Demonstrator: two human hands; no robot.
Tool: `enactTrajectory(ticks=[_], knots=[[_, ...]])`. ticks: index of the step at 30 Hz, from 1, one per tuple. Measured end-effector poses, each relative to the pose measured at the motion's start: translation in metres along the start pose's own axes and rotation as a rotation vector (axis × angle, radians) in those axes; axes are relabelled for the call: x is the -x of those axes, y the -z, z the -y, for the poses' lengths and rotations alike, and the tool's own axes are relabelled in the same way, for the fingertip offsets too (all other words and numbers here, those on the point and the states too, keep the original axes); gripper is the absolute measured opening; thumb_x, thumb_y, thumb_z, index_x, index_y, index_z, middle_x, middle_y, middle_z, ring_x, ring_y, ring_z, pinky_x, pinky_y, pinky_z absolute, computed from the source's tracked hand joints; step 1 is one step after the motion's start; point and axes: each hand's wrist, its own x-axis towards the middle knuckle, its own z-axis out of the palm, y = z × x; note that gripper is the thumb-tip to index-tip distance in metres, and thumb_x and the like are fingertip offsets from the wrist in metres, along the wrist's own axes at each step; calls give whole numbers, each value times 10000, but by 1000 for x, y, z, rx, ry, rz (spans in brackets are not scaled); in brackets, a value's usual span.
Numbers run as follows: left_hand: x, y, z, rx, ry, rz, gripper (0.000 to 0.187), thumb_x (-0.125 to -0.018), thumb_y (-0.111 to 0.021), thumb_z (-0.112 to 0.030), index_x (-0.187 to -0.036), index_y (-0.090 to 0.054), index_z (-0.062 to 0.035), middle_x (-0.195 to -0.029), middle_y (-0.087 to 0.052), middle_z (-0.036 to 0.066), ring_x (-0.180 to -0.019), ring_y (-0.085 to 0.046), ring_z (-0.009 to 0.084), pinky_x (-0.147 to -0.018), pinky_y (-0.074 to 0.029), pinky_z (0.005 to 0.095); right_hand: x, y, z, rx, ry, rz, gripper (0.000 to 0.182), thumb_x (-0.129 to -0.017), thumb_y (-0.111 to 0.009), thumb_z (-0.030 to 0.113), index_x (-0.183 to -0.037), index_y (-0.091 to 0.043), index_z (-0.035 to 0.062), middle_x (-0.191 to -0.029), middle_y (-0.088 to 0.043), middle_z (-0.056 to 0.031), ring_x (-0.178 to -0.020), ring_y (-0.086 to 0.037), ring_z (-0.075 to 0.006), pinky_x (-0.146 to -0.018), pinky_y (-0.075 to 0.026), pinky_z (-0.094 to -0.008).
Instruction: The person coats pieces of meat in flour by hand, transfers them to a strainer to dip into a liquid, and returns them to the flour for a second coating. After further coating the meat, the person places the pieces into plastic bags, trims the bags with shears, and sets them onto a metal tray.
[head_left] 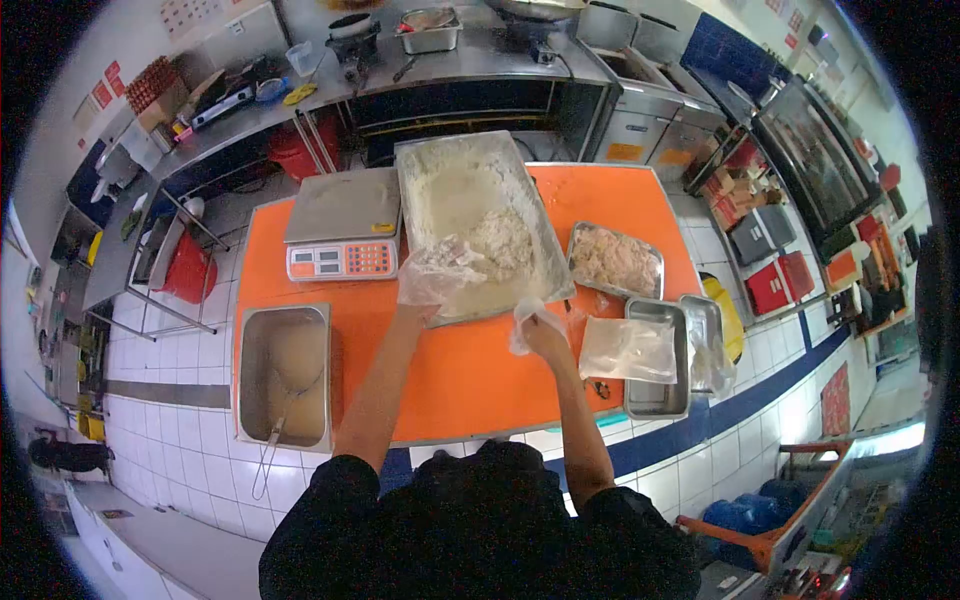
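A large metal tray with pale flour and a floury heap lies on the orange table. My left hand, in a clear plastic glove with floury bits on it, is over the tray's near left corner; its fingers are too blurred to read. My right hand, closed on crumpled clear plastic, is just off the tray's near edge. A smaller tray of raw, pale pink meat stands to the right. A flat plastic bag lies partly over an empty metal pan.
A digital scale is left of the big tray. At the front left, a deep metal pan holds cloudy liquid and a wire strainer. Another pan stands at the right edge. A steel counter runs behind the table.
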Motion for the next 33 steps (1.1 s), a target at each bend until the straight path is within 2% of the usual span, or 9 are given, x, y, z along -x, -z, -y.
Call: enactTrajectory(ticks=[3, 7, 9, 13, 15, 18, 20, 29, 33], knots=[[-7, 13, 25, -323, -51, 70, 529, -975, -331, -337, -1330, -421, 44, -1312, -487, 255, -1217, -471, 413, -1015, -409, 536, -15, 36, 30, 9, -38, 19, 292, -888, -512, 214, -1113, -595, 48, -1088, -627, -148, -978, -600, -336, -895, -468, -427], [-15, -1, 16, 4, 105, -69, 478, -964, -393, -274, -1332, -430, 30, -1321, -498, 221, -1235, -472, 364, -1049, -393, 476, -86, 3, -2, -1325, 375, -81, 370, -984, -471, 309, -1240, -531, 49, -1180, -563, -72, -1076, -564, -204, -912, -484, -342], [-22, 1, 7, -1220, -184, 213, 467, -937, -479, -214, -1339, -431, 17, -1301, -527, 166, -1230, -490, 290, -1057, -392, 384, -94, 23, 19, -1451, 283, 11, 361, -974, -463, 366, -1180, -560, 85, -1101, -602, -58, -979, -596, -231, -864, -501, -388], [-38, 38, 104, -374, 146, -10, 438, -899, -560, -183, -1285, -481, 8, -1234, -571, 123, -1156, -539, 238, -996, -435, 314, -150, 6, -36, -1836, 308, 450, 349, -970, -450, 416, -1102, -584, 122, -1006, -630, -37, -866, -626, -232, -770, -533, -450], [-46, 15, 70, -1498, -548, 78, 407, -850, -585, -177, -1213, -524, -4, -1130, -600, 123, -1065, -568, 239, -912, -470, 322, -176, -10, -80, -1870, 168, 443, 360, -968, -450, 425, -1128, -569, 124, -1006, -630, -48, -856, -624, -252, -753, -532, -469], [-60, -54, -25, -1662, 107, 317, 514, -819, -567, -200, -1309, -492, -66, -1244, -554, 203, -1125, -544, 352, -982, -416, 439, -148, -3, -1, -1418, -181, 313, 406, -967, -446, 440, -1232, -502, 137, -1019, -630, -83, -845, -608, -274, -720, -530, -469], [-57, -53, -17, -1195, -440, 27, 330, -813, -552, -206, -1102, -596, -52, -1052, -642, 164, -926, -638, 312, -777, -517, 436, -149, -40, -17, -1191, 442, -82, 514, -957, -465, 399, -1309, -466, 24, -1146, -583, -143, -1073, -553, -272, -856, -505, -359], [-24, -54, -11, -1126, 349, -28, 334, -767, -625, -249, -1044, -619, -62, -1055, -626, 164, -959, -616, 339, -843, -492, 431, -183, -52, -25, -1102, -217, 194, 327, -921, -517, 372, -983, -570, 55, -815, -580, -45, -691, -571, -140, -573, -483, -294], [3, -66, -70, -1070, 496, -32, 371, -760, -638, -264, -1064, -611, -53, -1104, -609, 170, -986, -606, 347, -874, -480, 440, -212, -64, -46, -842, 170, 382, 522, -882, -571, 489, -1068, -598, 1, -957, -632, -90, -811, -606, -162, -669, -535, -293]])
